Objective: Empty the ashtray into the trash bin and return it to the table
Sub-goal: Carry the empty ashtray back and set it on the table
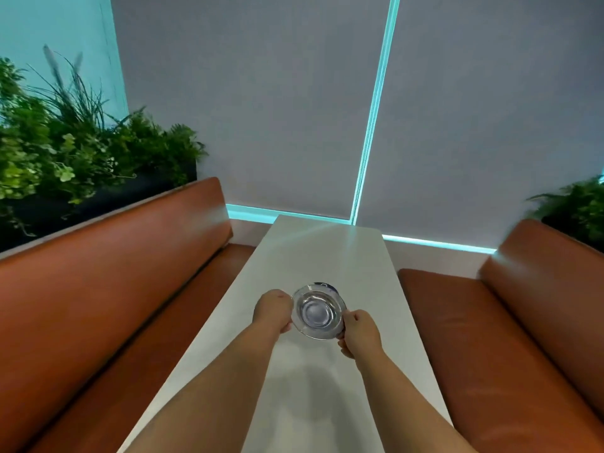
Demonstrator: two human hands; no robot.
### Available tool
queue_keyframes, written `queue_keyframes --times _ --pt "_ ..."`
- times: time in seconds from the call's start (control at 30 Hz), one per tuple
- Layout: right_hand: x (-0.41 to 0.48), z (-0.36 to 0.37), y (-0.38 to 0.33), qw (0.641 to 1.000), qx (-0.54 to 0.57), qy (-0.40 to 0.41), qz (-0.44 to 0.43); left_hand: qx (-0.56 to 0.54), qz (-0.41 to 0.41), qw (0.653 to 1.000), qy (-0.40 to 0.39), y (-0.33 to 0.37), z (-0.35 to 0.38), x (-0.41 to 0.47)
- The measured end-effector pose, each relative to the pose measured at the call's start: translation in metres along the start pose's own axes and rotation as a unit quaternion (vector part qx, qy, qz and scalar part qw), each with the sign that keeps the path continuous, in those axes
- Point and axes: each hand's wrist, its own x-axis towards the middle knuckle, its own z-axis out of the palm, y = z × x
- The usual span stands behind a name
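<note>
A round clear glass ashtray [316, 311] is held over the middle of a long white table [327, 250], tilted slightly toward me. Its bowl looks empty. My left hand [273, 310] grips its left rim and my right hand [359, 331] grips its lower right rim, fingers curled under the edge. I cannot tell whether the ashtray touches the tabletop. No trash bin is in view.
Brown leather benches run along both sides of the table, the left bench [108, 289] and the right bench [510, 338]. Green plants in dark planters stand behind each bench, left plants [65, 152] and right plants [578, 207]. Grey blinds [261, 109] close off the far end.
</note>
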Motion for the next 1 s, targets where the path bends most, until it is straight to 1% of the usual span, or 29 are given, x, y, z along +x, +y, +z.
queue_keyframes --times 0.03,0.13,0.2,0.33,0.47,0.6,0.67,0.73,0.83,1.0 --pt "0.028 0.002 0.004 1.0 0.001 -0.002 0.001 0.003 -0.002 1.0 0.004 0.002 0.012 0.024" --pt "0.048 0.002 0.015 1.0 -0.014 -0.01 0.024 0.028 -0.028 0.999 0.003 -0.01 0.027 0.044" --pt "0.086 0.006 0.028 0.999 -0.017 -0.002 0.031 0.027 -0.032 0.999 0.005 -0.021 0.049 0.079" --pt "0.174 0.025 0.05 1.0 0.004 0.004 0.03 0.014 -0.018 1.0 0.011 -0.04 0.085 0.159" --pt "0.229 0.043 0.079 1.0 -0.008 0.018 0.006 0.001 -0.001 1.0 0.014 -0.065 0.111 0.209" --pt "0.26 0.053 0.097 0.997 -0.03 0.052 -0.038 0.021 0.046 0.998 0.028 -0.085 0.127 0.238" --pt "0.272 0.056 0.1 0.997 -0.027 0.054 -0.049 0.02 0.071 0.997 0.037 -0.092 0.133 0.249" --pt "0.28 0.058 0.101 0.998 -0.024 0.051 -0.042 0.019 0.089 0.995 0.048 -0.094 0.136 0.256" --pt "0.282 0.06 0.102 0.997 -0.041 0.059 -0.027 0.051 0.107 0.991 0.061 -0.096 0.139 0.26" --pt "0.279 0.062 0.101 0.995 -0.068 0.075 -0.016 0.101 0.113 0.987 0.044 -0.096 0.14 0.257"
